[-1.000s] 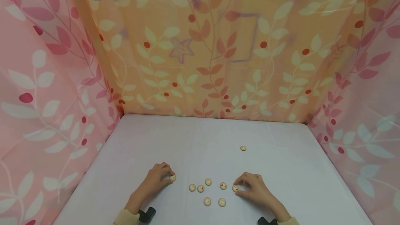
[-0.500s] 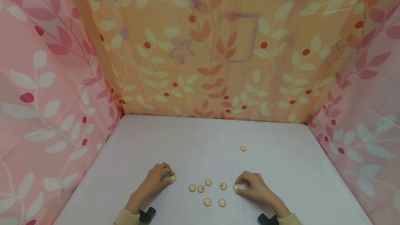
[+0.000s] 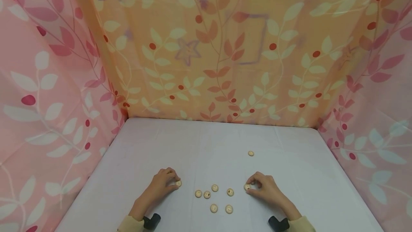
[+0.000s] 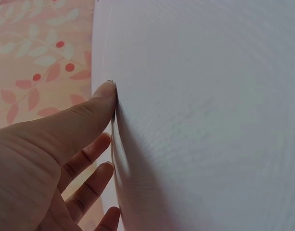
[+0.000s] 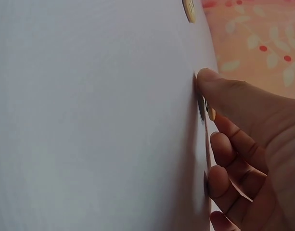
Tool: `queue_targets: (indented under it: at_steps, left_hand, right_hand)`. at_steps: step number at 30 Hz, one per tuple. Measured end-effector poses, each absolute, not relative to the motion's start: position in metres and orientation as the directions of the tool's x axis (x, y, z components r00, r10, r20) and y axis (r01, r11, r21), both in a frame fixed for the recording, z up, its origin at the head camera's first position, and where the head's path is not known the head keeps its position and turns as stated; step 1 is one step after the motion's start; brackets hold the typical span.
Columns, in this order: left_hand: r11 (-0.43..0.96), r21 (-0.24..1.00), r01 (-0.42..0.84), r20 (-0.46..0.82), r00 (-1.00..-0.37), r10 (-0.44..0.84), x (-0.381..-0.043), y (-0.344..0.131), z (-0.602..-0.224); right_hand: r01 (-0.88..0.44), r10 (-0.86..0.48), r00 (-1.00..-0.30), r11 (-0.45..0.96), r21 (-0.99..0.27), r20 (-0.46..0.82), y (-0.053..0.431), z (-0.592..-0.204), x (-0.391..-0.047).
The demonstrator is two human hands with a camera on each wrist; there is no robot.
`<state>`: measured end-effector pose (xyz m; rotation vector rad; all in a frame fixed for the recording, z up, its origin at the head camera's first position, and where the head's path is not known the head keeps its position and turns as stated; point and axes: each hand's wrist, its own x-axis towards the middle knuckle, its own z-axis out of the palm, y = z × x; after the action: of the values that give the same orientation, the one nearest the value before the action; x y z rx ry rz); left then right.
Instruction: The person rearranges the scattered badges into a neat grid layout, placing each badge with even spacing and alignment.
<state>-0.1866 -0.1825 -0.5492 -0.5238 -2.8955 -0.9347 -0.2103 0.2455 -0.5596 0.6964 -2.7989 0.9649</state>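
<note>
My left hand [image 3: 163, 183] rests at the left of the table and pinches a round wooden button [image 3: 178, 183] between thumb and fingertips. On the right, my right hand [image 3: 265, 187] holds another wooden button [image 3: 247, 187] the same way, close over the cloth. In the right wrist view the edge of this button [image 5: 211, 111] shows past the thumb. The thumb hides the left hand's button in the left wrist view. Between the hands lie several loose buttons, among them one with a dark spot [image 3: 230, 192] nearest the right hand and a pair side by side, the left one [image 3: 198, 193] nearer the left hand.
A single button [image 3: 251, 153] lies farther back on the white-covered table [image 3: 154, 139]. Pink and orange leaf-print curtains [image 3: 219, 63] stand along the back and both sides. Black wrist mounts [image 3: 152, 221] sit by the sleeves.
My right hand has moved away from the loose buttons, rightward and toward the back, carrying its button. The left hand and the loose buttons have stayed where they were.
</note>
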Motion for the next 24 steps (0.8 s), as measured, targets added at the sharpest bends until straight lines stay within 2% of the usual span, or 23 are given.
queue_targets:
  at_steps: [15, 24]
  left_hand:
    - [0.762, 0.536, 0.362, 0.190, -0.932, 0.309, -0.187, -0.182, -0.549]
    - [0.758, 0.536, 0.372, 0.193, -0.928, 0.319, -0.186, -0.182, -0.548]
  right_hand:
    - [-0.364, -0.290, -0.931, 0.730, -0.579, 0.220, 0.258, -0.564, -0.228]
    - [-0.292, -0.244, -0.956, 0.752, -0.591, 0.161, 0.264, -0.562, -0.238]
